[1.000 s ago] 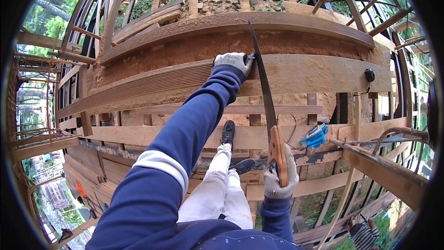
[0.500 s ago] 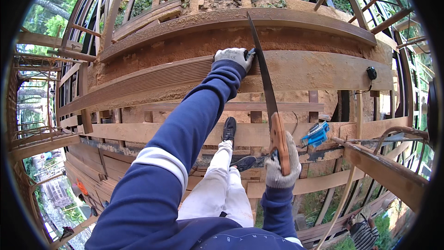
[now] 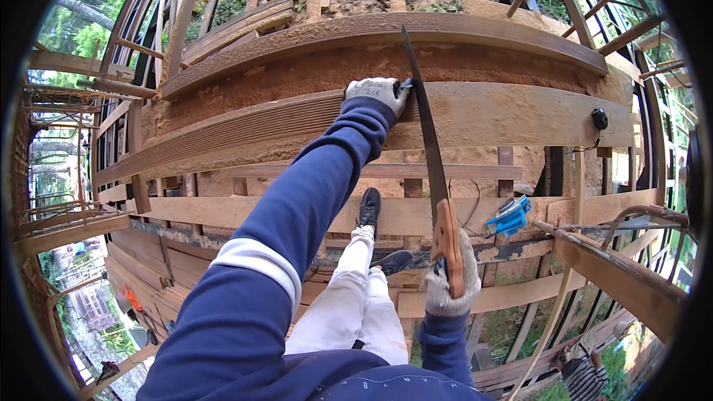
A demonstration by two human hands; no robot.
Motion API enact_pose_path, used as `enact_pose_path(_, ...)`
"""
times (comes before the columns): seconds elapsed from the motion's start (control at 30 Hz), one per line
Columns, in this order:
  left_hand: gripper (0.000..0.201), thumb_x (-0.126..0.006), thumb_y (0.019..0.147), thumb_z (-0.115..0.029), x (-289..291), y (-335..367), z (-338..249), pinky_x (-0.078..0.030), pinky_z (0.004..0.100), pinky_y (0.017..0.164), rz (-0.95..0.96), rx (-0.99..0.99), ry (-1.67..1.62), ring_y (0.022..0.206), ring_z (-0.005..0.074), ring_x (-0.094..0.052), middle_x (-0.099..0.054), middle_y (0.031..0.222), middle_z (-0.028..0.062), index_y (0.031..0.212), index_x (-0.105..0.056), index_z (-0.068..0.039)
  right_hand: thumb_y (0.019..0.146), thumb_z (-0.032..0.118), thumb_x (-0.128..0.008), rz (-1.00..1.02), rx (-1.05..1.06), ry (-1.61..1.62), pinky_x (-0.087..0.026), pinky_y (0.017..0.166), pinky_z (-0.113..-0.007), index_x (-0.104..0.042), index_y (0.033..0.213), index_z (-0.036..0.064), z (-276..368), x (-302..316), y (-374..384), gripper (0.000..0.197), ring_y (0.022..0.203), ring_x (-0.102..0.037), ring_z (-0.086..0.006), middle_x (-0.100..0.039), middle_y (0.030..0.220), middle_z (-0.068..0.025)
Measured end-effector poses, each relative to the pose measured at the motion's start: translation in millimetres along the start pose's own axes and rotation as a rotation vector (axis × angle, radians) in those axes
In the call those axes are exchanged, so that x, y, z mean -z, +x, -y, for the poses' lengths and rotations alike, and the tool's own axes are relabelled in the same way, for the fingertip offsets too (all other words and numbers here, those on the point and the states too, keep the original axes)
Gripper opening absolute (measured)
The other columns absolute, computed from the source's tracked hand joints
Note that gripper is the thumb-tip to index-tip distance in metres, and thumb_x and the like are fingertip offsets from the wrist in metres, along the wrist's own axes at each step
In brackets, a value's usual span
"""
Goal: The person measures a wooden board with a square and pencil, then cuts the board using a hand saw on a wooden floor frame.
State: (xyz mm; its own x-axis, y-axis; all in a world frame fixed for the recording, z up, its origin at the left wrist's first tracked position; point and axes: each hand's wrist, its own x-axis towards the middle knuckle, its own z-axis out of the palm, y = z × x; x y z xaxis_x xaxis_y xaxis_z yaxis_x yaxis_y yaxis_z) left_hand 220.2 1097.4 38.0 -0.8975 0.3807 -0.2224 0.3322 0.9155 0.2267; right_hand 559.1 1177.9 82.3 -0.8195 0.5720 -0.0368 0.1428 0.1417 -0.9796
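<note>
My right hand (image 3: 454,273), in a pale work glove, is closed round the wooden handle of a handsaw (image 3: 428,130). Its long dark blade points away from me and crosses a grooved wooden board (image 3: 297,125). Beside the blade, on its left, my gloved left hand (image 3: 373,94) grips the board's far edge. A small bluish bit shows by the fingertips there; I cannot make out what it is. Right of the blade, the board's surface looks smooth and dusted with sawdust. The cutting edge where it meets the wood is hard to see.
A black tape measure (image 3: 598,119) rests on the board's right end. A blue tool (image 3: 509,215) lies on a plank right of my feet. Another grooved board (image 3: 334,36) runs beyond, along a sawdust-covered beam. Gaps open between joists below. A metal-topped beam (image 3: 616,275) juts in at right.
The handsaw has slid a little toward me, its handle and my right hand lower in view. My left hand stays on the board.
</note>
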Motion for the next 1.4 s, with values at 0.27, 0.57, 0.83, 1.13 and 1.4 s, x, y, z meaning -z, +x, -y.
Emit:
enact_pose_path(0.27, 0.043, -0.047, 0.098, -0.050, 1, 1, -4, -0.053, 0.0440, 0.086, 0.001, 0.024, -0.003, 0.093, 0.0312, -0.070, -0.074, 0.095, 0.0108, 0.104, -0.075, -0.018, 0.085, 0.017, -0.064, 0.081, 0.024, -0.130, -0.054, 0.092, -0.034, -0.049, 0.137, -0.0101, 14, -7, 25, 0.060, 0.112, -0.068, -0.0299, -0.063, 0.129, -0.0245)
enact_pose_path(0.57, 0.041, -0.049, 0.097, -0.049, 0, 4, -5, -0.053, 0.0442, 0.086, -0.014, 0.012, -0.003, 0.093, 0.0314, -0.070, -0.074, 0.095, 0.0111, 0.104, -0.075, -0.018, 0.081, 0.016, -0.066, 0.035, 0.014, -0.046, -0.053, 0.093, -0.035, -0.052, 0.135, -0.0105, -5, -1, 10, 0.062, 0.114, -0.067, -0.0286, -0.063, 0.129, -0.0243)
enact_pose_path(0.83, 0.042, -0.048, 0.097, -0.050, -1, 4, -5, -0.053, 0.0440, 0.086, 0.004, 0.017, -0.003, 0.095, 0.0309, -0.070, -0.074, 0.097, 0.0107, 0.105, -0.075, -0.019, 0.084, 0.021, -0.068, 0.047, -0.144, 0.006, -0.053, 0.092, -0.032, -0.048, 0.138, -0.0105, -6, 10, -11, 0.066, 0.115, -0.066, -0.0258, -0.063, 0.131, -0.0231)
enact_pose_path(1.13, 0.040, -0.048, 0.097, -0.048, -2, 2, -1, -0.053, 0.0437, 0.087, -0.002, 0.028, 0.003, 0.096, 0.0303, -0.070, -0.074, 0.099, 0.0110, 0.106, -0.074, -0.019, 0.082, 0.019, -0.067, 0.058, -0.030, -0.072, -0.052, 0.098, -0.037, -0.048, 0.139, -0.0095, -22, 15, -28, 0.066, 0.116, -0.066, -0.0330, -0.060, 0.134, -0.0248)
enact_pose_path(1.4, 0.042, -0.047, 0.097, -0.050, 1, 2, 0, -0.053, 0.0438, 0.088, 0.014, 0.031, 0.021, 0.097, 0.0305, -0.070, -0.074, 0.100, 0.0109, 0.108, -0.074, -0.019, 0.085, 0.023, -0.068, 0.032, -0.099, 0.016, -0.053, 0.093, -0.035, -0.050, 0.137, -0.0105, -25, 7, -24, 0.065, 0.112, -0.067, -0.0284, -0.063, 0.130, -0.0234)
